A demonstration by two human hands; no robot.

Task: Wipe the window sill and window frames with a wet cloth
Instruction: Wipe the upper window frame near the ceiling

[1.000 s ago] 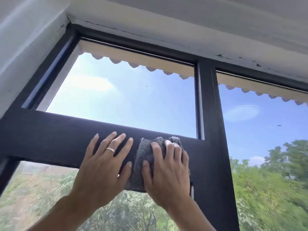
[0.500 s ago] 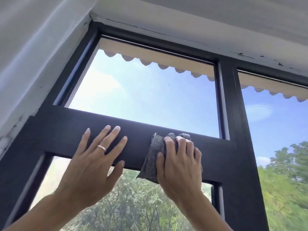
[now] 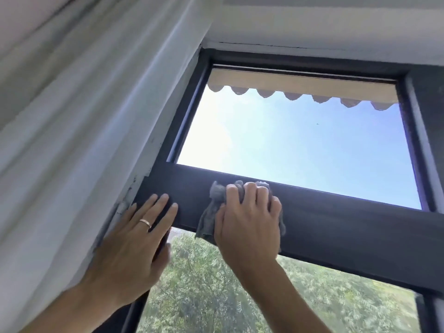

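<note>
Fingers (image 3: pixel 249 198) of one right hand (image 3: pixel 247 227) clutch one cloth (image 3: pixel 209 222); left hand (image 3: pixel 129 248) flat.

Bare forearms, no sleeves visible; left hand (image 3: pixel 134 246) wears 1 thin band ring (image 3: pixel 145 222), possibly gold.

This is a lived-in room of a home or flat, seen from close under its ceiling. A white plastered wall (image 3: pixel 79 150) on the left meets a white ceiling (image 3: pixel 336 22) whose paint is cracked along the top of the window. The dark grey metal window frame (image 3: pixel 336 227) has a wide horizontal crossbar with glass panes above and below it. A beige fabric awning with a scalloped edge (image 3: pixel 300 88) hangs outside the upper pane against blue sky. Leafy green treetops (image 3: pixel 216 296) fill the lower pane, so the room sits above ground level.
</note>
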